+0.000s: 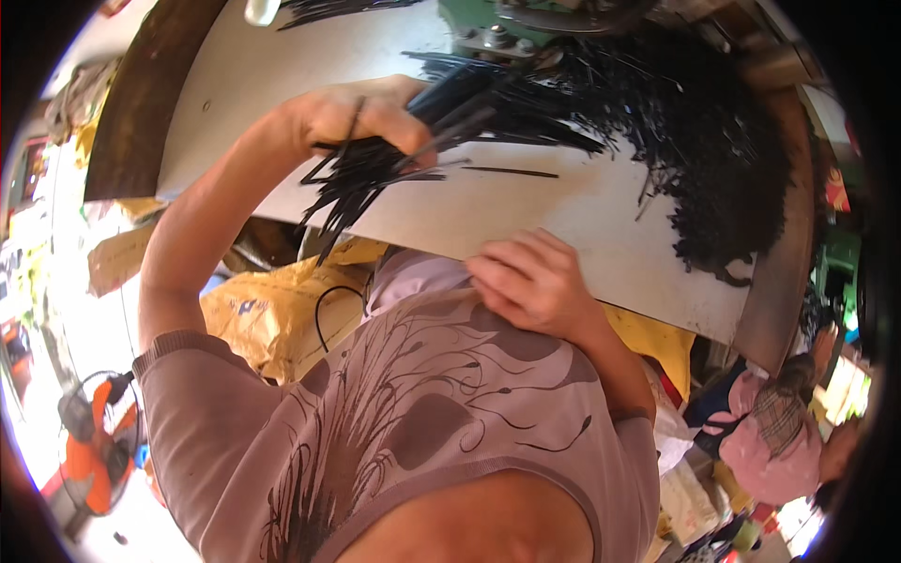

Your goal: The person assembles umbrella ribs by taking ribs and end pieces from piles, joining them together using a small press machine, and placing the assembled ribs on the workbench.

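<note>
Head view. Writing first: the yellow sack [267, 324] below the table carries a small blue printed mark, too small to make out; the cardboard [117, 260] at left bears faint marks, likewise unclear.

Surface: pale, smooth table [610, 249] with dark raised borders at both ends. A large heap of thin black strips [732, 150] covers its right side; one loose strip [511, 172] lies near the middle. Green machine [469, 19] at the far edge, with a bolt on its base.

Hands: left hand [366, 117] over the table, fingers closed round a bundle of black strips [347, 192] – ends splayed toward the near edge. Right hand [530, 281] at the near edge, in front of the shirt, fingers half curled – palm hidden, cannot tell whether it holds anything.

Room: orange-bladed fan [94, 446] at lower left; another person [770, 450] in pink at lower right.
</note>
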A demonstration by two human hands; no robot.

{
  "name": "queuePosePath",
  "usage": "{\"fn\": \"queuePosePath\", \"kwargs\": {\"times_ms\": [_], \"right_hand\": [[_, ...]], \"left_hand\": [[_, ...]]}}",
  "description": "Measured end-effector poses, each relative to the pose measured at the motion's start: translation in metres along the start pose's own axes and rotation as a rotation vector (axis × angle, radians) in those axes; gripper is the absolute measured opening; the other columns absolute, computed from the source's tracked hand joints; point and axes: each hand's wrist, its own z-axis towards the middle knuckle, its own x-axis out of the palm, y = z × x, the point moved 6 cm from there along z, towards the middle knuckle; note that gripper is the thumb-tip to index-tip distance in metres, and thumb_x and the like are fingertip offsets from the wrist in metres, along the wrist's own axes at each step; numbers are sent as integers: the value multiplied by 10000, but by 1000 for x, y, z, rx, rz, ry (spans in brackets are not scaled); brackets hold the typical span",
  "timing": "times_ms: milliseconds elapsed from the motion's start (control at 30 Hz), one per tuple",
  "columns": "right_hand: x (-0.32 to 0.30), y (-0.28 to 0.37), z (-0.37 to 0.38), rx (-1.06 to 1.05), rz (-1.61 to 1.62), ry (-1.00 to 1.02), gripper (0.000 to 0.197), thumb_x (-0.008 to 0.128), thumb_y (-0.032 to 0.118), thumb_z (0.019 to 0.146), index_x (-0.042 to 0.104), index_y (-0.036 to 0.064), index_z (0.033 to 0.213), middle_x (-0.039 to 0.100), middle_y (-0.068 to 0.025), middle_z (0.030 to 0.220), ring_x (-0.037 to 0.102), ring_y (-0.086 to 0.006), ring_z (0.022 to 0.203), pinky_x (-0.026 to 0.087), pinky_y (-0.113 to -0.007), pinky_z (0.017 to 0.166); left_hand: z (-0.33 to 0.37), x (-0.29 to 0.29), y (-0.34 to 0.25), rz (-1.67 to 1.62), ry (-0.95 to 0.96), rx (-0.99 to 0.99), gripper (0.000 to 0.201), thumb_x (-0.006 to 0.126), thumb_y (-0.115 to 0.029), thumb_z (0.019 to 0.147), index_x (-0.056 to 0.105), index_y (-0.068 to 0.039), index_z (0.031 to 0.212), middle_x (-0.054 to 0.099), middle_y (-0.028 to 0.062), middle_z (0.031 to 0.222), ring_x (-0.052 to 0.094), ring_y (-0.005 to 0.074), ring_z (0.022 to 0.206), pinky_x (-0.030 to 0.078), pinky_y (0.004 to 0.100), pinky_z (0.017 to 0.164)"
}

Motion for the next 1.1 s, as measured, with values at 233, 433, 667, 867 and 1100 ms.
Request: {"fn": "queuePosePath", "kwargs": {"times_ms": [233,433,667,867,1100], "right_hand": [[15,0,24,-49,-167,5,305,625,118,639,547,62,928,513,-66,923,490,-221,835,400,-336,743],[12,-17,31,82,-228,-52,352,633,143,643,531,42,964,511,-84,968,470,-232,858,391,-345,740],[1,-27,27,167,-228,-101,322,625,113,662,532,20,956,509,-99,994,469,-250,868,388,-351,747],[-5,-28,22,205,-202,-70,317,627,95,661,528,14,951,511,-93,1016,475,-251,897,388,-348,752],[-15,-15,23,71,-189,-185,353,654,116,635,513,4,938,499,-109,986,475,-252,844,374,-349,723]], "left_hand": [[79,25,-55,720,-14,336,587,567,-72,587,414,-11,1150,584,130,791,562,271,645,465,332,611],[79,34,-44,1149,-296,624,632,630,-95,609,394,-80,1195,505,108,822,554,297,666,466,349,577],[55,22,-40,965,-628,944,674,700,-381,573,494,-57,1127,473,136,1041,469,300,910,419,380,786],[14,-23,-15,612,-685,754,695,657,-444,630,470,-31,1158,460,150,1164,429,317,1064,340,390,902],[-35,-39,51,874,-850,524,943,726,-466,512,323,-123,1292,332,126,1304,322,315,1183,277,432,968]]}}
